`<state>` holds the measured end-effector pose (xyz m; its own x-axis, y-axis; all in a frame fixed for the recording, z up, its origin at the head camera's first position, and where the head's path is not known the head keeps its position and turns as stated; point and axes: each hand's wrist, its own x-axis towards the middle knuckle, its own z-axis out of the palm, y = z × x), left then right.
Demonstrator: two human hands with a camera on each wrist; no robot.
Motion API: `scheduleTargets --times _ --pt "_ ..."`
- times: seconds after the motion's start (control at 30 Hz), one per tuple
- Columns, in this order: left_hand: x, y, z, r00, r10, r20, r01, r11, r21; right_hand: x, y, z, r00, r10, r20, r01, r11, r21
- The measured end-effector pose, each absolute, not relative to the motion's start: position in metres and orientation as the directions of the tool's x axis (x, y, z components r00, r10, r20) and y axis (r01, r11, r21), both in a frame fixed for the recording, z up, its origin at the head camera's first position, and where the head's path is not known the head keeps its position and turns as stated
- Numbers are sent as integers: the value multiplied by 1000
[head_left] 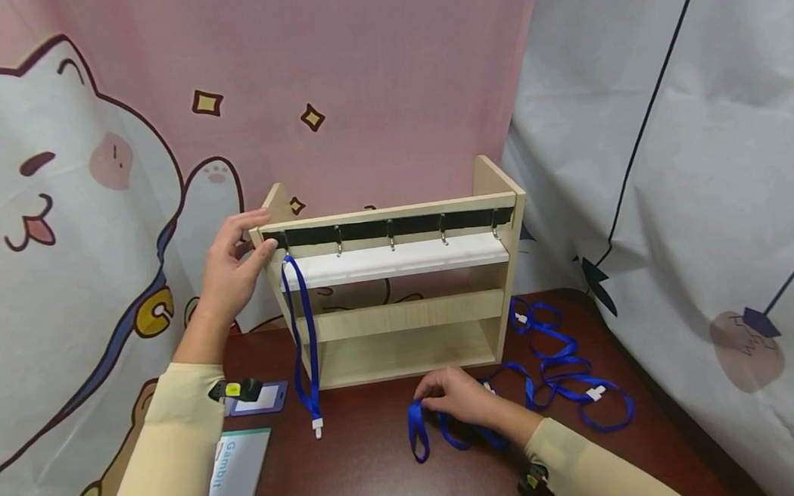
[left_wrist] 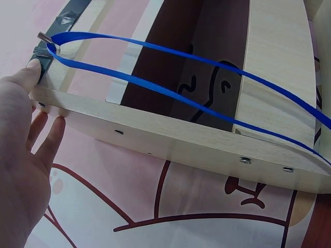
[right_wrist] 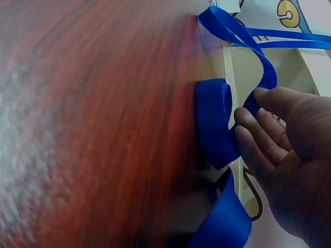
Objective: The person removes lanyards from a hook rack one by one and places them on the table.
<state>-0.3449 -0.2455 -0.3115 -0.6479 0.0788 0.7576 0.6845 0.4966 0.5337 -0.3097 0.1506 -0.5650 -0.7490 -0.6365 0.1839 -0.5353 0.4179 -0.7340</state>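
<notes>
Right hand [head_left: 462,400] pinches a blue lanyard [head_left: 427,428]; left hand [head_left: 233,267] steadies the rack [head_left: 401,320].

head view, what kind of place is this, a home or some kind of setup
Probably a staged recording booth, not a home: printed cartoon cat backdrop, grey cloth side wall, and a small hook rack on a dark wooden table.

Head view high, facing shelf [head_left: 400,293]; wrist views close, sharing it.
</notes>
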Motion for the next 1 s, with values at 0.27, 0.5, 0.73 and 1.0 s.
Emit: scheduleTargets --times 0.27,0.5,0.73,1.0 --pt "-345 -247 -312 -645 80 760 690 488 535 -311 147 -568 -717 -659 225 -605 430 -670" --pt "-346 -248 -312 -644 78 761 690 491 532 -310 145 -568 -714 -668 211 -606 438 -664" --pt "-345 -246 -310 -653 83 753 685 488 541 -306 143 -564 -736 -650 191 -552 413 -724" --pt "-347 -247 -313 -653 81 753 683 493 540 -300 133 -550 -762 -599 246 -558 415 -718"
